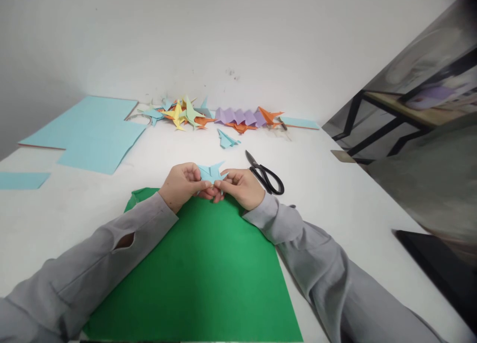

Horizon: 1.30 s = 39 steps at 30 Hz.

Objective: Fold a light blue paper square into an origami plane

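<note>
Between my two hands is a light-blue folded paper plane [211, 173] with pointed wings and tips. My left hand [183, 183] pinches its left side, thumb toward the lower middle. On the other side, my right hand [242, 185] grips the lower right edge, its thumb almost meeting the left one. Both hands are above the far end of a green sheet [197, 273]. Black-handled scissors [265, 174] lie just past my right hand, blades pointing away to the left. A second blue folded plane [227, 139] rests farther back on the table.
Large light-blue paper sheets [93, 129] lie at the back left, and a small blue strip [22, 180] at the left edge. Against the wall is a pile of coloured folded paper figures [182, 113] beside a purple pleated paper [238, 117]. A black flat object [436, 263] sits at the right edge.
</note>
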Available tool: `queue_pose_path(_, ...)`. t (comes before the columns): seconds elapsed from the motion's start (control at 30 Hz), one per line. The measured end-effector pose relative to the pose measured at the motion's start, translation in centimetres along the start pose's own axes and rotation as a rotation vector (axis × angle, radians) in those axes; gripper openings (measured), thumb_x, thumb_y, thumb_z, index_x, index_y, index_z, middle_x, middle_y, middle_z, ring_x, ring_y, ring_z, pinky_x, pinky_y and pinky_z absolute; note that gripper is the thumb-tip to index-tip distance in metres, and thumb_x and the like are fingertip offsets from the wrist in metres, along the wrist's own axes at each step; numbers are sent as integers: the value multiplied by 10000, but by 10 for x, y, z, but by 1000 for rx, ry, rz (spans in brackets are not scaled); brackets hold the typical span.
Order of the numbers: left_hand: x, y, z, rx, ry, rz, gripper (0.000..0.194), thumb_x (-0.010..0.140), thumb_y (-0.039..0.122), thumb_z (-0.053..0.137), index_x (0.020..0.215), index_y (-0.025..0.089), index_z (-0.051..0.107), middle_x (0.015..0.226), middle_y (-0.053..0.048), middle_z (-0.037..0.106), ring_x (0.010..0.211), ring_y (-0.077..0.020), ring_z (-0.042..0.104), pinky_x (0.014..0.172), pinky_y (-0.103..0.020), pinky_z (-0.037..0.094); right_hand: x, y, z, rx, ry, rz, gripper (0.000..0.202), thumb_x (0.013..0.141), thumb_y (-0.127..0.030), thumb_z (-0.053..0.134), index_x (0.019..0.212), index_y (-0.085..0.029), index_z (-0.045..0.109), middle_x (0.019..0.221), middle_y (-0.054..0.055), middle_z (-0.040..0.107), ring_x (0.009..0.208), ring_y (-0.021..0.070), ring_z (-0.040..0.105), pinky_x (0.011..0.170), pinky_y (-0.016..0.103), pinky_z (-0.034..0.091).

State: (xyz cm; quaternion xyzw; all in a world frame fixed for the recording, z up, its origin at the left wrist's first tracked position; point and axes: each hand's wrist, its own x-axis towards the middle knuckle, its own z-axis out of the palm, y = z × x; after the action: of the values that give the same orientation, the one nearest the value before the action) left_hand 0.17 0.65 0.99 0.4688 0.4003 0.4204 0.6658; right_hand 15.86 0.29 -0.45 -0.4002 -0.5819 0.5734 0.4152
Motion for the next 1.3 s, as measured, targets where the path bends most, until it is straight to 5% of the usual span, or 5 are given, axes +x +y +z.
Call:
queue_pose_path(0.43, 1, 0, -3, -12, 6, -2, 368, 477, 164, 767, 579, 148, 414, 472, -15, 620, 467, -155, 614, 455, -268, 516, -2, 0, -4, 83, -96, -34, 186, 688, -293, 577, 591, -149, 509, 577, 27, 651, 491, 135, 616, 495, 256, 468)
queue_pose_path(0.7, 1, -1, -3, 9, -13, -5, 370, 473, 180, 781, 585, 145, 430, 458, -5, 605, 488, -170, 628, 465, -268, 520, 0, 1, 1, 49, 0, 23, 306, 575, -350, 729, 690, -152, 526, 508, -10, 637, 431, 133, 603, 409, 216, 429)
queue_pose_path(1.13, 0, 1, -3, 3, -5, -15, 296, 500, 131, 747, 601, 130, 469, 482, -11, 624, 476, -144, 618, 480, -262, 528, 0, -1, -3, 95, -70, -2, 287, 620, -388, 685, 620, -142, 537, 548, 14, 652, 451, 133, 612, 461, 244, 468)
queue_pose_path(1.3, 2, -1, -3, 75, -28, 49, 235, 563, 124, 696, 617, 135, 467, 483, -4, 617, 474, -131, 608, 477, -258, 525, 1, -1, 0, 82, -6, 21, 301, 610, -380, 703, 679, -151, 519, 500, -9, 636, 438, 136, 612, 409, 215, 437)
